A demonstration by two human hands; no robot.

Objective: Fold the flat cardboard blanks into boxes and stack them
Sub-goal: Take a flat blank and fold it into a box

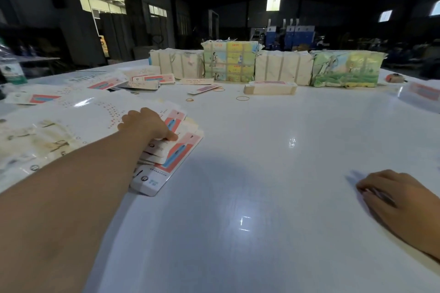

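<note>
A pile of folded white boxes (175, 150) with pink and blue print lies on the white table (262, 173), left of centre. My left hand (147, 123) reaches out over this pile and its thumb and fingers curl down onto the top boxes. Low on the right, my right hand (395, 192) rests on the table with fingers bent, nothing visibly in it. A banded bundle of flat blanks (270, 88) lies farther back. Loose blanks and boxes (145, 79) are scattered at the back left.
Wrapped paper bundles (262, 64) form a row across the far side. Rubber bands (242, 98) lie loose mid-table. A water bottle (10, 64) stands at the far left. Large printed sheets (47, 121) cover the left side. A printed sheet (421, 93) sits at the right edge.
</note>
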